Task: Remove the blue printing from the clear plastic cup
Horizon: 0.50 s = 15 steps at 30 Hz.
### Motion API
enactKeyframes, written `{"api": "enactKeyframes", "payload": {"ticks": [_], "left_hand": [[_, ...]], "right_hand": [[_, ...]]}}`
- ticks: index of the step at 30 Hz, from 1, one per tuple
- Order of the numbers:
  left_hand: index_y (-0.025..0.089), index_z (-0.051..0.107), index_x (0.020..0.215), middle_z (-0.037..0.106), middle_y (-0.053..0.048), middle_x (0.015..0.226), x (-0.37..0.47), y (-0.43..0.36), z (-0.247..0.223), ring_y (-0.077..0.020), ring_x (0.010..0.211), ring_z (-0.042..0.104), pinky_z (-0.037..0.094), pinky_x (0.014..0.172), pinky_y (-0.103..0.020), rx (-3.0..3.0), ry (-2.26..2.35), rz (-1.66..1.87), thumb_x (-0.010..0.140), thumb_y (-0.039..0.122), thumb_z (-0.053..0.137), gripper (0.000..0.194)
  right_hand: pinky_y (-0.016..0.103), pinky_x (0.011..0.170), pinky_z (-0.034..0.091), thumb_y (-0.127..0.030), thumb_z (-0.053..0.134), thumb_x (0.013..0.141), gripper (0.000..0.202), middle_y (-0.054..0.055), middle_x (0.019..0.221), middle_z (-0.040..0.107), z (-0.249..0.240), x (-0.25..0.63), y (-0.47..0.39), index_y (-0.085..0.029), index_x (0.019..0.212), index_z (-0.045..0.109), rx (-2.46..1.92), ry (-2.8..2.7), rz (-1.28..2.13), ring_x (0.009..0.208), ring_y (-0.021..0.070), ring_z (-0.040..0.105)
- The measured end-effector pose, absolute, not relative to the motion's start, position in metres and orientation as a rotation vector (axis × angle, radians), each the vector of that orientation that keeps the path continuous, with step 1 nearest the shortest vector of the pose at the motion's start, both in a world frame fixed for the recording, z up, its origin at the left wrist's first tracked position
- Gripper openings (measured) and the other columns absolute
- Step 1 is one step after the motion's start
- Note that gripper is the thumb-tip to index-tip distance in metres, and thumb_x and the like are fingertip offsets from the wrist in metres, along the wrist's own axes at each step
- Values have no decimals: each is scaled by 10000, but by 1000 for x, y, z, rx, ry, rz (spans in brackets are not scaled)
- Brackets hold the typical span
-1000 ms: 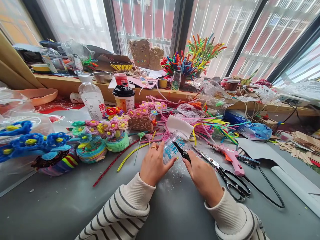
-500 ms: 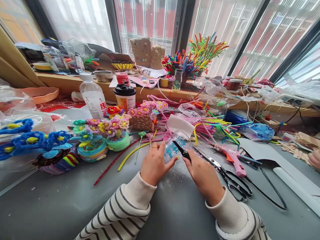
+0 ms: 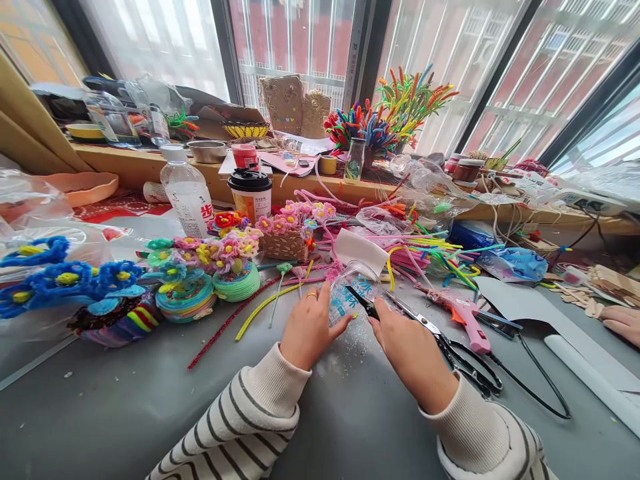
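Observation:
A clear plastic cup (image 3: 345, 303) with blue printing lies on its side on the grey table. My left hand (image 3: 311, 328) grips its left side, thumb along the near face. In my right hand (image 3: 404, 345) is a black utility knife (image 3: 369, 308), its dark blade pointing up and left across the printed wall. Whether the blade touches or pierces the plastic I cannot tell. Small bluish scraps (image 3: 354, 347) are scattered just below the cup. Large black-handled scissors (image 3: 450, 340) lie right beside my right hand, and a pink glue gun (image 3: 470, 323) rests beyond them.
Pipe-cleaner flower pots (image 3: 185, 293) stand at the left, near a water bottle (image 3: 185, 193) and a lidded paper cup (image 3: 250, 200). Loose pipe cleaners (image 3: 430, 247) pile up behind the cup. Another person's hand (image 3: 623, 321) rests at the right edge, by wooden sticks (image 3: 580, 297).
My right hand and the knife have shifted slightly to the right. My left hand stays on the cup. The other person's hand at the right edge shows more and lies lower.

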<state>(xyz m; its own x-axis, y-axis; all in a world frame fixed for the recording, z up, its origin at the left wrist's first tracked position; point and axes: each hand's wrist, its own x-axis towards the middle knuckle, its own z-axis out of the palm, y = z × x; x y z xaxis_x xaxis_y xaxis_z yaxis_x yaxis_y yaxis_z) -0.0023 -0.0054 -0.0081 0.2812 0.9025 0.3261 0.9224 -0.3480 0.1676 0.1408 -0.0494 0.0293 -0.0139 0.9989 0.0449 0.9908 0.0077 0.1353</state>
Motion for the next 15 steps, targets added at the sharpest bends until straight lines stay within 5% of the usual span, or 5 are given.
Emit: {"api": "enactKeyframes", "payload": {"ticks": [15], "left_hand": [[54,370,1222,557,-150,933,-1,-7,-11,-225,815,574,470,699,-312,-2449,-1678,-601,763,506,429,647]], "right_hand": [[237,439,414,-269,363,883,178,46,714,672,29,137,-47,-196,987,487,2156,2189,182,608,201,662]]}}
